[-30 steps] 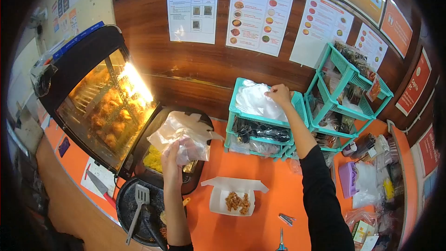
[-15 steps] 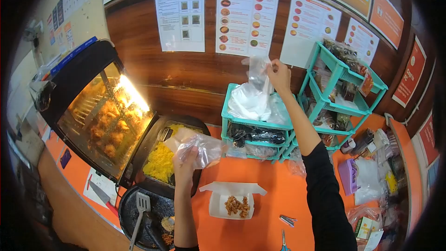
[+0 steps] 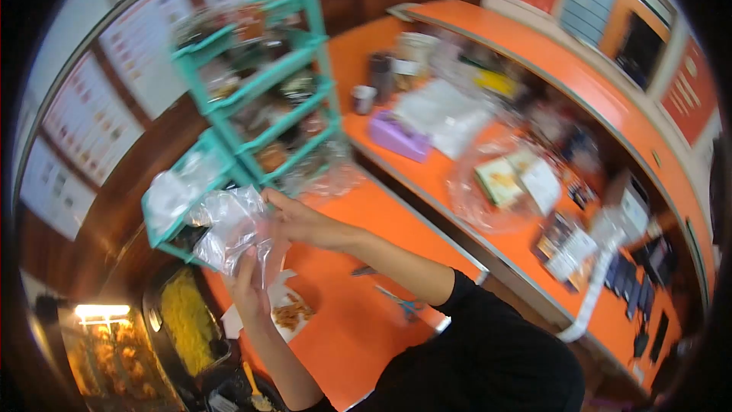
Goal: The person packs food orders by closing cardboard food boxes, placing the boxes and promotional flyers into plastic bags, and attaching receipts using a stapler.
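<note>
My left hand point(image 3: 250, 290) is closed on a clear plastic bag point(image 3: 232, 225), gripping its lower part with thumb and fingers. At the bag's right side my right hand point(image 3: 301, 220) pinches the plastic too, so the bag hangs between both hands. Motion blurs the fingertips, and some are hidden by the plastic. Beneath my left forearm stands an open white paper box point(image 3: 284, 278), partly covered by the arm, with pieces of brown fried food point(image 3: 293, 313) in it. Blue-handled scissors point(image 3: 408, 307) lie on the orange counter to the right.
A teal rack point(image 3: 263, 91) of packets stands behind, beside a lower teal basket point(image 3: 160, 238) of plastic bags. A tray of yellow rice point(image 3: 187, 320) and a lit food warmer point(image 3: 107, 351) are at lower left. A purple dispenser point(image 3: 400, 137) and packaging occupy the right counter.
The view has swung right. My right hand has come down from the bag basket to meet my left, and both hands now hold clear plastic together.
</note>
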Demonstrator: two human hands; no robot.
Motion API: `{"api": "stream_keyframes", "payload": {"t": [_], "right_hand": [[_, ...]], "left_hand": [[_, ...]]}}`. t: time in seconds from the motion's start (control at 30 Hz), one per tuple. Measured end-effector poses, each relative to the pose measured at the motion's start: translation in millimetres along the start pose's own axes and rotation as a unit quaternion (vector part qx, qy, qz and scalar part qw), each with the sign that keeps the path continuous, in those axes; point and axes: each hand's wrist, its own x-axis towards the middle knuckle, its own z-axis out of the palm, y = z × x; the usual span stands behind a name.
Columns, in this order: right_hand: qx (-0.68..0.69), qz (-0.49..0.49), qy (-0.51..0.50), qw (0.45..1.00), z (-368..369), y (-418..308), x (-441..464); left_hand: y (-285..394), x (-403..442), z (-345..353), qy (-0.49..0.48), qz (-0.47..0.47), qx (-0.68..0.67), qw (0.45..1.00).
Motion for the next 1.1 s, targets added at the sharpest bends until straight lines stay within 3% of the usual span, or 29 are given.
{"api": "stream_keyframes", "payload": {"t": [0.03, 0.2, 0.27, 0.3, 0.33, 0.37, 0.4, 0.43, 0.53, 0.6, 0.63, 0.7, 0.8, 0.87, 0.93, 0.97, 1.1], "right_hand": [[-0.031, -0.043, 0.09, 0.995, -9, -4, -27], [-0.056, -0.018, 0.229, 0.972, -107, -6, -131], [-0.124, -0.054, 0.284, 0.949, -140, -28, -167], [-0.123, -0.051, 0.282, 0.95, -152, -39, -182], [-0.072, 0.007, 0.243, 0.967, -162, -53, -194], [-0.021, 0.065, 0.202, 0.977, -174, -64, -206], [-0.017, 0.07, 0.199, 0.977, -188, -74, -217], [-0.144, 0.157, 0.169, 0.962, -205, -83, -225], [-0.328, 0.23, 0.091, 0.912, -278, -107, -252], [-0.581, 0.27, 0.012, 0.768, -310, -128, -269], [-0.58, 0.271, 0.003, 0.768, -325, -128, -275], [-0.709, 0.304, -0.105, 0.627, -351, -120, -283], [-0.728, 0.267, -0.163, 0.61, -357, -125, -288], [-0.713, 0.233, -0.159, 0.641, -354, -134, -296], [-0.754, 0.164, -0.164, 0.615, -358, -133, -304], [-0.801, 0.155, -0.199, 0.543, -356, -138, -303], [-0.761, 0.11, -0.193, 0.61, -379, -122, -309]], "left_hand": [[-12, -6, 22, -0.013, -0.01, 0.012, 1.0], [-76, -32, 128, -0.114, -0.06, 0.158, 0.979], [-98, -42, 168, -0.093, 0.103, 0.262, 0.955], [-110, -46, 180, -0.09, 0.1, 0.263, 0.955], [-126, -48, 189, -0.121, -0.057, 0.14, 0.981], [-143, -51, 198, -0.146, -0.21, 0.009, 0.967], [-161, -56, 207, -0.139, -0.212, 0.012, 0.967], [-181, -61, 217, -0.135, -0.214, -0.012, 0.967], [-215, -68, 234, -0.094, -0.186, -0.03, 0.978], [-221, -76, 241, -0.031, -0.148, 0.009, 0.989], [-220, -80, 246, -0.022, -0.148, 0.008, 0.989], [-213, -85, 253, -0.07, -0.123, 0.015, 0.99], [-215, -90, 251, -0.11, -0.133, 0.024, 0.985], [-220, -91, 246, -0.12, -0.101, 0.066, 0.985], [-225, -92, 239, -0.129, -0.075, 0.108, 0.983], [-226, -92, 234, -0.151, -0.103, 0.126, 0.975], [-215, -96, 235, -0.19, -0.167, 0.176, 0.951]]}}
